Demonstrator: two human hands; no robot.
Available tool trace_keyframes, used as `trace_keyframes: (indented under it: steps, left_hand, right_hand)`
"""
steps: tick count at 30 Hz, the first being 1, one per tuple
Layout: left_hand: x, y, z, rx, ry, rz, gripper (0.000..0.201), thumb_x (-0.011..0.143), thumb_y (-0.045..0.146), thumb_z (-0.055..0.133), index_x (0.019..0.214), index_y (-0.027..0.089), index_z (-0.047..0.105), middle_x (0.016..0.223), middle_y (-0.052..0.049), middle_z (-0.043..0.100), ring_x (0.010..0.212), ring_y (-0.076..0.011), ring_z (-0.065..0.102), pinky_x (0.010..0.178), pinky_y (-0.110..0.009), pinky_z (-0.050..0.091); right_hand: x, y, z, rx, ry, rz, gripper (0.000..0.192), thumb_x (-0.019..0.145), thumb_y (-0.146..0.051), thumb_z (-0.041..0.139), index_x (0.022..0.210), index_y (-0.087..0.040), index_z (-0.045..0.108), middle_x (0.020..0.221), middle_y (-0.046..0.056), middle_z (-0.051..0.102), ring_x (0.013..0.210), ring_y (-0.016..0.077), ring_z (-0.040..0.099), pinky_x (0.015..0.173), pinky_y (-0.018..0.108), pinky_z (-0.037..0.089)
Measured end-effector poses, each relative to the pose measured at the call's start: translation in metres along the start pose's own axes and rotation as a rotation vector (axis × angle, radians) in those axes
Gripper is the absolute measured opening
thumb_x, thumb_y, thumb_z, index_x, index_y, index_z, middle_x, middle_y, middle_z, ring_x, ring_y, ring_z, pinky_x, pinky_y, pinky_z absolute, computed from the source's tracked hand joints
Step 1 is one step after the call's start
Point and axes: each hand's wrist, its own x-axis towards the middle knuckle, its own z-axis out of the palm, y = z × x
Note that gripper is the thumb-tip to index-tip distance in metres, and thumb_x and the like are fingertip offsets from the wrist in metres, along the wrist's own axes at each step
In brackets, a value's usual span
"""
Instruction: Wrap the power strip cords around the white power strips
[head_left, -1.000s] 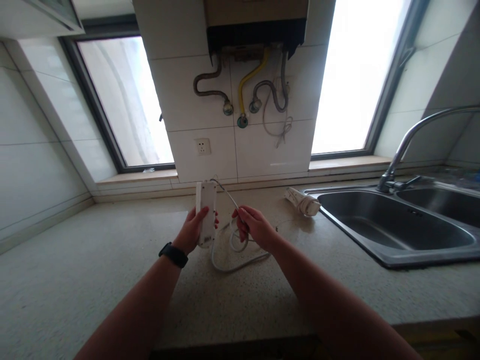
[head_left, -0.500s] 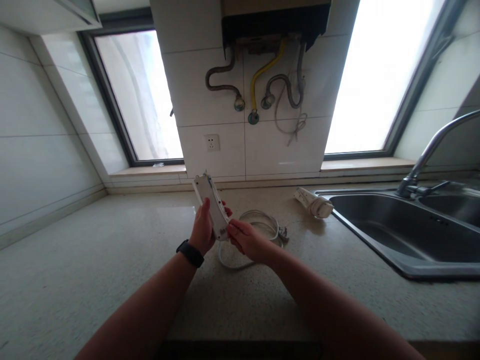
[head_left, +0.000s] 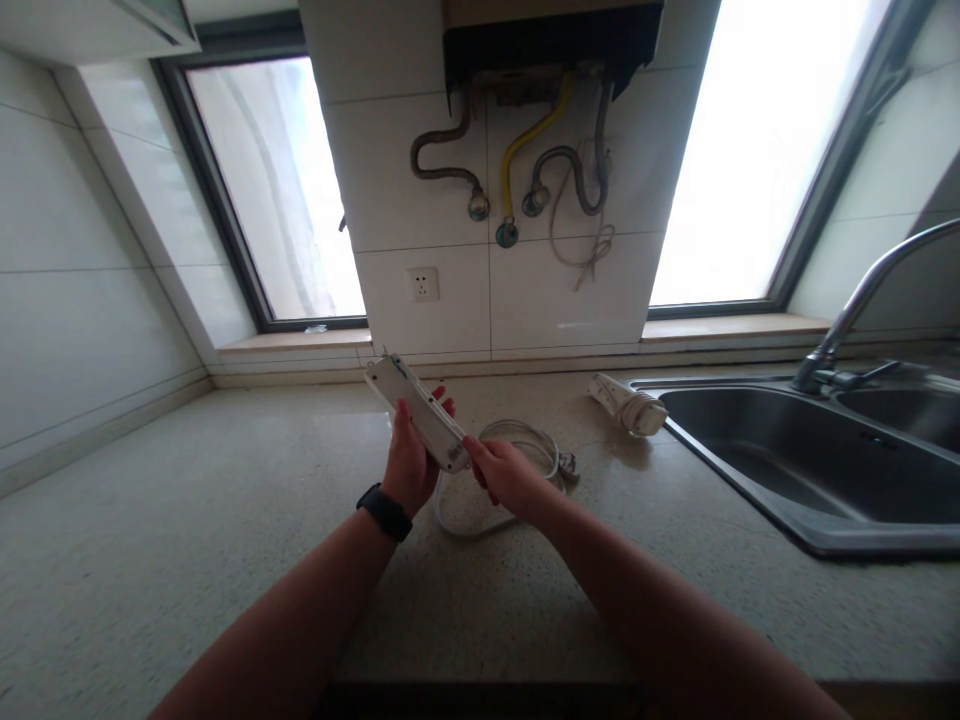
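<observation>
A long white power strip (head_left: 420, 412) is tilted above the counter, its screw-dotted underside facing me. One long side seems slightly parted, and thin wire ends stick out at the far end. My left hand (head_left: 411, 455) wraps around its middle, thumb across the underside and fingers behind. At the near end, my right hand (head_left: 504, 470) pinches the strip's right edge; its fingertips are partly hidden. Below and behind the hands, a pale cable (head_left: 480, 533) lies in loose loops on the counter, with a plug (head_left: 568, 467) at the right.
On the speckled counter (head_left: 187, 520), a white appliance with a wound cord (head_left: 628, 408) lies beside the steel sink (head_left: 750, 520). A faucet (head_left: 825, 350) rises behind the sink. Ahead on the tiled wall are a socket (head_left: 422, 284) and hoses under a heater (head_left: 551, 50).
The power strip has tilted further, its far end swinging left and its near end moving right and slightly up. Both hands have stayed on it and turned with it.
</observation>
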Motion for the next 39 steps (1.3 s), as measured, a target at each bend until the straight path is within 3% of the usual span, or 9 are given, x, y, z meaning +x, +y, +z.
trace_keyframes:
  steps: [5, 8, 11, 16, 19, 23, 29, 34, 39]
  left_hand:
    - [-0.005, 0.004, 0.002, 0.059, -0.027, 0.078, 0.059, 0.087, 0.064, 0.046, 0.136, 0.030, 0.047, 0.136, -0.007, 0.056, 0.113, -0.0218, 0.058, 0.085, -0.032, 0.052]
    - [-0.004, 0.003, -0.001, 0.152, -0.026, 0.101, 0.063, 0.087, 0.068, 0.039, 0.131, 0.024, 0.053, 0.126, -0.009, 0.061, 0.108, -0.0227, 0.059, 0.082, -0.031, 0.052]
    - [0.002, -0.001, -0.011, 0.361, 0.040, 0.168, 0.063, 0.087, 0.067, 0.040, 0.129, 0.022, 0.053, 0.121, -0.009, 0.061, 0.106, -0.0228, 0.058, 0.082, -0.031, 0.051]
    - [0.016, 0.011, -0.034, 0.799, 0.273, 0.592, 0.079, 0.089, 0.053, 0.051, 0.152, 0.026, 0.012, 0.153, -0.014, 0.023, 0.131, -0.0272, 0.038, 0.105, -0.043, 0.037]
    - [0.017, 0.031, -0.038, 1.129, -0.099, 0.844, 0.098, 0.069, 0.053, 0.074, 0.149, 0.020, 0.028, 0.154, -0.017, 0.024, 0.139, -0.0370, 0.026, 0.113, -0.052, 0.021]
    - [0.011, 0.043, -0.027, 1.392, -0.647, 0.797, 0.093, 0.059, 0.051, 0.082, 0.141, 0.025, 0.046, 0.147, -0.014, 0.042, 0.138, -0.0392, 0.031, 0.117, -0.053, 0.010]
    - [0.006, 0.027, -0.016, 1.546, -0.698, 0.691, 0.061, 0.077, 0.033, 0.070, 0.136, 0.027, 0.053, 0.113, -0.013, 0.062, 0.114, -0.0336, 0.053, 0.108, -0.052, 0.029]
    - [0.001, 0.026, -0.016, 1.689, -0.761, 0.767, 0.069, 0.081, 0.033, 0.065, 0.145, 0.029, 0.039, 0.109, -0.011, 0.063, 0.102, -0.0291, 0.058, 0.094, -0.046, 0.042]
    - [0.000, 0.029, -0.018, 1.771, -0.794, 0.843, 0.075, 0.083, 0.032, 0.063, 0.148, 0.026, 0.028, 0.113, -0.009, 0.063, 0.100, -0.0251, 0.058, 0.089, -0.043, 0.047]
  right_hand:
    - [-0.011, -0.013, 0.000, 0.122, -0.110, -0.028, 0.036, 0.093, -0.053, 0.046, 0.112, -0.023, 0.048, 0.075, -0.003, 0.060, 0.035, 0.0062, 0.038, 0.033, 0.022, 0.026]
    - [-0.014, -0.019, 0.001, 0.183, -0.198, -0.115, 0.030, 0.093, -0.046, 0.048, 0.109, -0.020, 0.050, 0.072, -0.004, 0.057, 0.042, 0.0073, 0.041, 0.039, 0.022, 0.029]
    - [-0.012, -0.018, -0.002, 0.144, -0.129, -0.193, 0.025, 0.094, -0.042, 0.050, 0.100, -0.018, 0.054, 0.077, 0.001, 0.062, 0.061, 0.0106, 0.052, 0.053, 0.022, 0.038]
    - [-0.003, -0.012, -0.018, -0.042, -0.064, -0.212, 0.025, 0.095, -0.041, 0.048, 0.094, -0.018, 0.057, 0.082, 0.004, 0.068, 0.069, 0.0126, 0.055, 0.061, 0.024, 0.039]
    - [-0.002, -0.014, -0.029, -0.093, -0.064, -0.190, 0.028, 0.094, -0.043, 0.048, 0.093, -0.017, 0.059, 0.079, 0.005, 0.070, 0.063, 0.0120, 0.053, 0.056, 0.023, 0.036]
    - [-0.006, -0.022, -0.038, -0.116, -0.078, -0.177, 0.030, 0.094, -0.045, 0.048, 0.088, -0.017, 0.058, 0.072, 0.004, 0.070, 0.059, 0.0117, 0.052, 0.053, 0.022, 0.034]
    - [-0.008, -0.024, -0.051, -0.198, -0.149, -0.189, 0.039, 0.093, -0.052, 0.045, 0.081, -0.017, 0.059, 0.061, 0.001, 0.063, 0.052, 0.0104, 0.050, 0.051, 0.022, 0.033]
    - [-0.007, -0.026, -0.068, -0.304, -0.139, -0.231, 0.050, 0.088, -0.061, 0.050, 0.068, -0.016, 0.059, 0.052, -0.005, 0.044, 0.047, 0.0077, 0.037, 0.046, 0.021, 0.025]
    - [-0.010, -0.029, -0.084, -0.153, -0.170, -0.231, 0.043, 0.081, -0.057, 0.062, 0.081, -0.014, 0.064, 0.061, -0.003, 0.051, 0.054, 0.0091, 0.043, 0.049, 0.022, 0.032]
